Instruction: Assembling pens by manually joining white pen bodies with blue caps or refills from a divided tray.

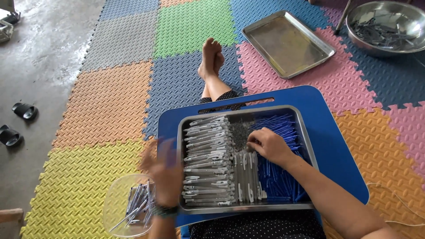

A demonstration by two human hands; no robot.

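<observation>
A metal tray (305, 132) rests on a blue lap board (336, 146) over my legs. It holds stacked grey-white pen barrels (208, 163) on the left, a small heap of tiny dark parts (239, 132) in the middle and thin blue refills (276, 126) on the right. My right hand (270, 146) lies in the tray, fingertips pinched beside the dark parts, apparently on a small piece. My left hand (164, 170) is blurred at the tray's left edge, fingers spread, above a clear plastic bowl (116, 203) of pens.
An empty steel tray (287, 42) lies on the pink mat ahead. A steel basin (385, 26) with dark parts stands at the far right. Black sandals (24, 110) sit on the concrete floor at left. My bare feet (211, 59) stretch over the coloured foam mats.
</observation>
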